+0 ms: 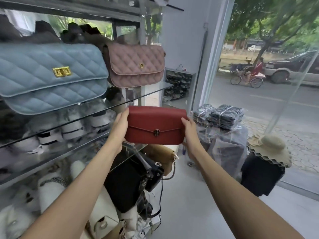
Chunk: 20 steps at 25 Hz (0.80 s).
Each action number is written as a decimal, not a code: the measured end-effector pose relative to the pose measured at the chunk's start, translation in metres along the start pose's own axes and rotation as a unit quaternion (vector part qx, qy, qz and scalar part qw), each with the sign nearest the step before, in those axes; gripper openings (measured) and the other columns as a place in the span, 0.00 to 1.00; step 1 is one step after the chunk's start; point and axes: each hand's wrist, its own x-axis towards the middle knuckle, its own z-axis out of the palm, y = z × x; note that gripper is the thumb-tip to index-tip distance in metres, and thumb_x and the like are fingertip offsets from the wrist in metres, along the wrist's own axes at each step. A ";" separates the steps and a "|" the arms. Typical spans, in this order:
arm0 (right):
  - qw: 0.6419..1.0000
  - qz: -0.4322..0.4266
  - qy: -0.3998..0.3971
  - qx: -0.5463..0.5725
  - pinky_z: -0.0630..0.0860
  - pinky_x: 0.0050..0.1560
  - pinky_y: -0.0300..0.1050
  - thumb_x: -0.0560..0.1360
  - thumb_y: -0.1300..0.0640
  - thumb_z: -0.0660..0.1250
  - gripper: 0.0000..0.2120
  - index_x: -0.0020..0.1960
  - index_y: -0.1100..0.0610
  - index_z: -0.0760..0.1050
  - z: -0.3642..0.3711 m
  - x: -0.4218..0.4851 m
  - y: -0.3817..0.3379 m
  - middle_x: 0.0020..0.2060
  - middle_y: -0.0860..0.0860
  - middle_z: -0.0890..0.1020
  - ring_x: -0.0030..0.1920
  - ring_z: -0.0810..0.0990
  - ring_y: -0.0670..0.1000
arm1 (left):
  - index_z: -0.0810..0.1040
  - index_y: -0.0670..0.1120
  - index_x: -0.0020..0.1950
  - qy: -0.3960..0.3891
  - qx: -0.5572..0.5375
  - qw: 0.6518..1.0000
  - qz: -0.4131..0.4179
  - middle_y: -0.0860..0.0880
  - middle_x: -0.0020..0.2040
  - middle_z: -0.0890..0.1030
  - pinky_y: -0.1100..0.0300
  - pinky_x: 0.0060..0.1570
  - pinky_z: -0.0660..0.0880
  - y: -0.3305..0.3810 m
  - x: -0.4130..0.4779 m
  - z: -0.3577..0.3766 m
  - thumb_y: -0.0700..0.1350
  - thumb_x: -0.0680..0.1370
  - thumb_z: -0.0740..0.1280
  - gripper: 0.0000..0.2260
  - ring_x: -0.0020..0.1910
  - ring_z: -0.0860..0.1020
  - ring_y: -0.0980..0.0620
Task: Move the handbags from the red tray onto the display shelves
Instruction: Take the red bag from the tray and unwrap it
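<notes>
both arms reach forward, nearly straight. below them a black bag [124, 183] and a tan bag [162, 156] lie heaped, likely waiting their turn; red tray not made out. left grip [120, 128] and right grip [189, 133] clasp the two ends of the red handbag [155, 125], fingers curled round its sides. bag upright, level, in the air near the glass shelf [151, 94] edge, not yet set down. beyond, a pink bag [136, 64] and a blue bag [51, 75] stand on display. judged partly done.
</notes>
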 end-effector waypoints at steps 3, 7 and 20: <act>0.999 0.010 -0.047 -0.015 0.73 0.60 0.48 0.84 0.45 0.58 0.24 0.78 0.47 0.61 0.017 0.025 -0.004 0.63 0.45 0.73 0.57 0.75 0.44 | 0.75 0.60 0.64 0.041 -0.002 0.999 -0.013 0.52 0.59 0.81 0.56 0.41 0.77 -0.005 0.015 -0.008 0.66 0.81 0.57 0.18 0.54 0.80 0.52; 0.993 0.021 -0.109 -0.024 0.71 0.44 0.40 0.84 0.46 0.57 0.24 0.79 0.47 0.60 0.030 0.055 -0.007 0.63 0.44 0.73 0.51 0.73 0.36 | 0.73 0.60 0.70 0.090 -0.013 0.996 -0.018 0.52 0.62 0.80 0.54 0.47 0.79 -0.008 0.028 -0.007 0.66 0.81 0.57 0.20 0.58 0.80 0.51; 0.960 0.026 -0.275 -0.049 0.72 0.49 0.42 0.83 0.43 0.58 0.24 0.78 0.44 0.62 0.070 0.104 -0.013 0.71 0.46 0.73 0.58 0.75 0.41 | 0.72 0.63 0.72 0.216 -0.086 0.972 -0.031 0.53 0.69 0.78 0.41 0.67 0.73 -0.052 0.070 -0.029 0.89 0.51 0.53 0.55 0.66 0.78 0.48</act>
